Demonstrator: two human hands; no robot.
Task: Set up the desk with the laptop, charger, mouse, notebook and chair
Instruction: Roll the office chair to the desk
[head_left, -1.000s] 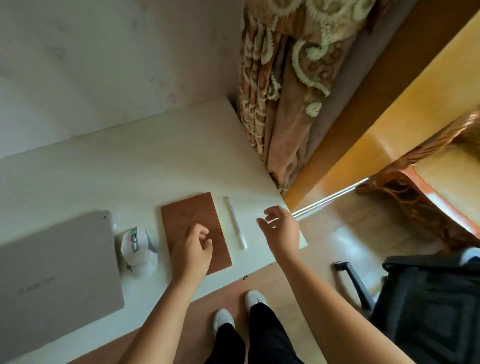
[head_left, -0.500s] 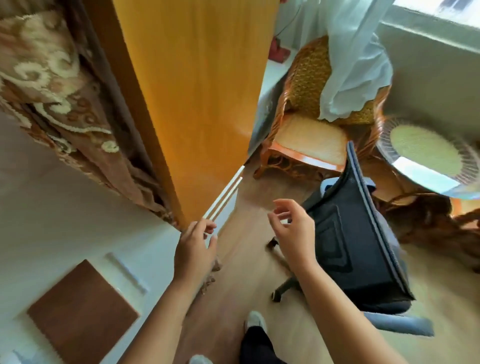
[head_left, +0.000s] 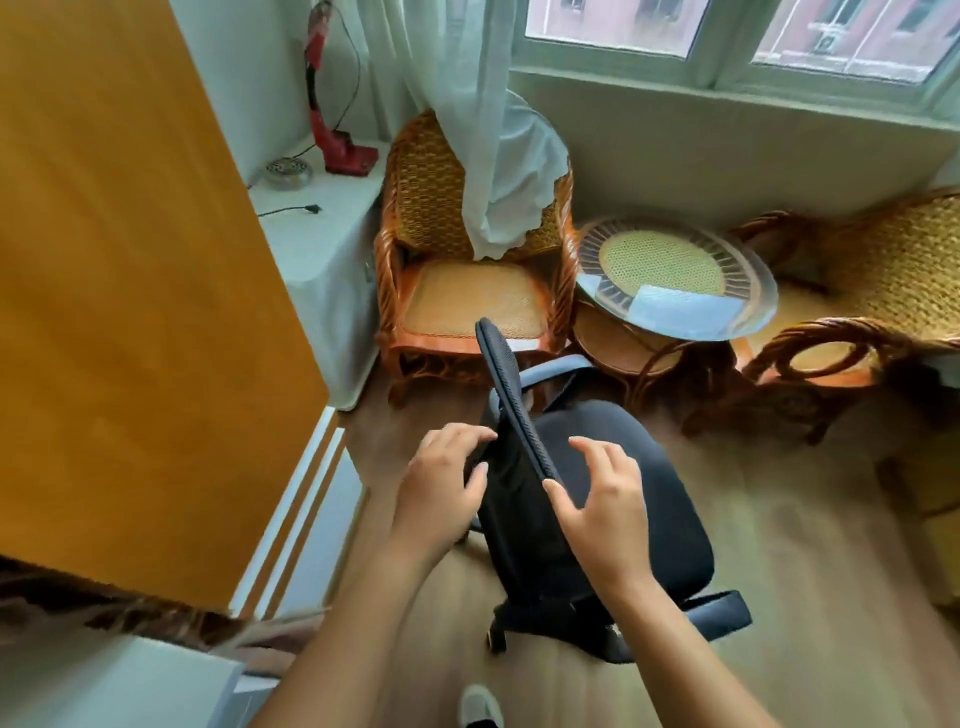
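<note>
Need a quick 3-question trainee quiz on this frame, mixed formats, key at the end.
1. True or false: the left hand and the right hand sit on opposite sides of the black office chair backrest.
2. What stands directly behind the black chair, under the white curtain?
A. a stool
B. a wicker armchair
C. a bin
3. Fill in: the round glass-topped table sits between two ____ chairs.

Key: 1 true; 2 B; 3 wicker
</note>
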